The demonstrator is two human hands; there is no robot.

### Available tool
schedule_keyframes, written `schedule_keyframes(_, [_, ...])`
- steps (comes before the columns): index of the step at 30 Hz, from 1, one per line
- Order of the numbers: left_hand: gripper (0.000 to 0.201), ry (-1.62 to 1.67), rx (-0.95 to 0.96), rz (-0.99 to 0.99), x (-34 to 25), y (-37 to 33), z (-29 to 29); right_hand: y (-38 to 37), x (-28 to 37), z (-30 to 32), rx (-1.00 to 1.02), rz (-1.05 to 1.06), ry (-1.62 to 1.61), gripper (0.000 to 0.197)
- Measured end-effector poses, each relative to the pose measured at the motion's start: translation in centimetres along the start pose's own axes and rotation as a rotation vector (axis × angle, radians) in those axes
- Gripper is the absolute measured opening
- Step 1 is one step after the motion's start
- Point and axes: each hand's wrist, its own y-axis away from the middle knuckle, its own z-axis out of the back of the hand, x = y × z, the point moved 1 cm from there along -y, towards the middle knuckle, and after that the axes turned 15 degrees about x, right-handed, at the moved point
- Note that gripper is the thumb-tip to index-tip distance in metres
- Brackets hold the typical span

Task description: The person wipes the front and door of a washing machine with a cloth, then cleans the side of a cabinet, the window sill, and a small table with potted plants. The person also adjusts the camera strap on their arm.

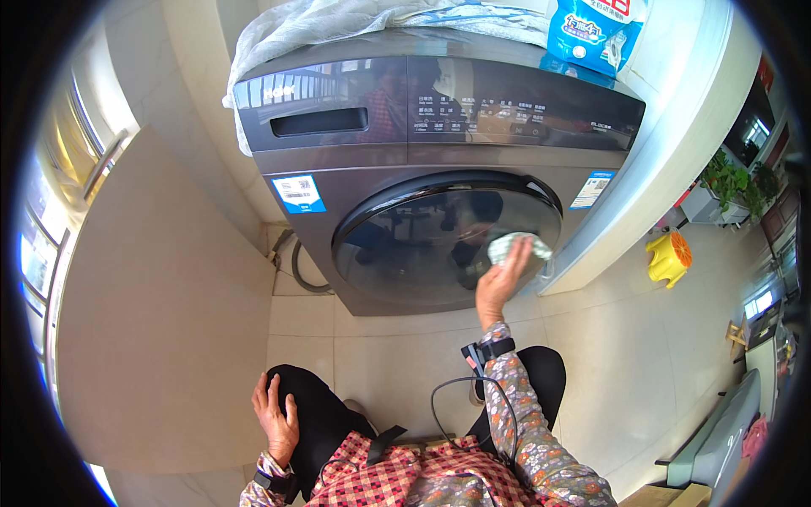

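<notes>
A dark grey front-loading washing machine point(304, 160) stands right ahead of me. My right hand point(504, 283) reaches up to its round glass door point(405, 245) and presses a pale, checked cloth point(511, 246) against the right part of the glass. Its fingers are closed over the cloth, and part of the cloth is hidden beneath them. My left hand point(275, 416) rests on my left knee with the fingers spread and nothing in them.
White fabric point(312, 29) and a blue detergent bag point(596, 38) lie on top of the machine. A grey hose point(302, 275) curls beside its lower left. A beige panel point(160, 329) fills the left, a white wall edge point(676, 169) the right. Farther right stands a yellow stool point(669, 258).
</notes>
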Motion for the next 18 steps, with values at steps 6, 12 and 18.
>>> schedule_keyframes(6, [0.045, -0.006, 0.004, 0.004, 0.1, -0.1, -0.1, -0.6, -6.5, 0.1, -0.301, -0.779, -0.865, 0.057])
schedule_keyframes(12, [0.045, 0.001, 0.007, 0.005, -0.1, -0.1, 0.0, -1.5, -0.4, 0.5, -0.160, -0.346, -0.310, 0.064])
schedule_keyframes(18, [0.045, 0.003, 0.005, 0.007, -0.1, -0.1, -0.1, -2.6, 8.4, 0.7, 0.160, 0.140, -0.074, 0.062])
